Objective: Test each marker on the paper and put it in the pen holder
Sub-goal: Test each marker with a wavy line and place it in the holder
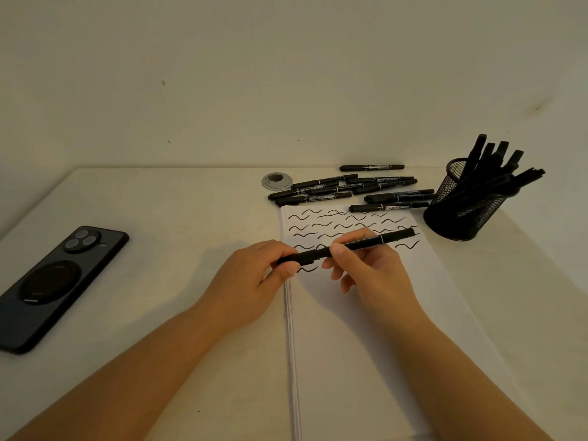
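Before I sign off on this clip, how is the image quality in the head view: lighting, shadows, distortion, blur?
Head view: dim, warm, yellowish light; the paper is brightest, with no glare; soft shadows left of the hands; wide-angle bending curves the table edges; the held marker and squiggles are fairly sharp, but print on the loose markers is too soft to read.

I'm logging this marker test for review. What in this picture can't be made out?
Head view only:
- Black marker in both hands: the left hand hides its left end, so capped or not is unclear.
- White paper: some squiggles hidden under the hands; near edge cut off.
- Black mesh pen holder: marker count unclear, they overlap.
- Loose markers' label print: too small.
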Demonstrator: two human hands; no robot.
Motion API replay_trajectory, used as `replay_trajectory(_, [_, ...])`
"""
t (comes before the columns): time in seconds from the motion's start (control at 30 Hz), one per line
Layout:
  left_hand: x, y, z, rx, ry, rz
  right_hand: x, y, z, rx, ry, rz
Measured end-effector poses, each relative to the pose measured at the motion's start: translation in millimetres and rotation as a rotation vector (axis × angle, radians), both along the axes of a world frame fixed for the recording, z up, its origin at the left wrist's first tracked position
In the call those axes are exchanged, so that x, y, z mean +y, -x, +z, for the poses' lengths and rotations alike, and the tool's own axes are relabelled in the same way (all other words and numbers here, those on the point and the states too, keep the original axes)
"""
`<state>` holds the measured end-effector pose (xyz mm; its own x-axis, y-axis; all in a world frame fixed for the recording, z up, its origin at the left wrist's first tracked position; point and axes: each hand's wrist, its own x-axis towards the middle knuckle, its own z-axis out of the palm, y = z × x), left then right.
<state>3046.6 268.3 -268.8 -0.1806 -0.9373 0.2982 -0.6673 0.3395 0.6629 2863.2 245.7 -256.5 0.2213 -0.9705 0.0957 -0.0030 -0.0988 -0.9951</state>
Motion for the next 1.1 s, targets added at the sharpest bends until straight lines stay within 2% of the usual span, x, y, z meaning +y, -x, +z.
replay_trajectory(0.17, [4,3,1,0.099,-0.024,-0.006,1,-1,0,0.017,0.031,0.064])
replay_trajectory(0.33, [5,6,3,0.17,-0.045,0.012,3,-3,-1,-0.067,0.026,0.095])
replay_trajectory(0.53, [5,5,3,0.253,-0.158,-0.033,6,-4,0,-0.103,0.053,0.159])
replay_trajectory(0.8, [2,-5,10,0.299,-0.304,-0.13,8,-7,4,-0.055,0.139,0.209])
replay_trajectory(0.9, [2,-5,17,0.315,-0.272,-0.068,7,-6,7,-0.063,0.124,0.163])
replay_trajectory(1.03, [-1,-2,26,0.362,-0.2,0.039,0,11,15,-0.144,-0.049,0.044])
replay_trajectory(1.1, [-5,-1,32,0.354,-0.179,0.076,-4,26,21,-0.038,-0.031,0.026])
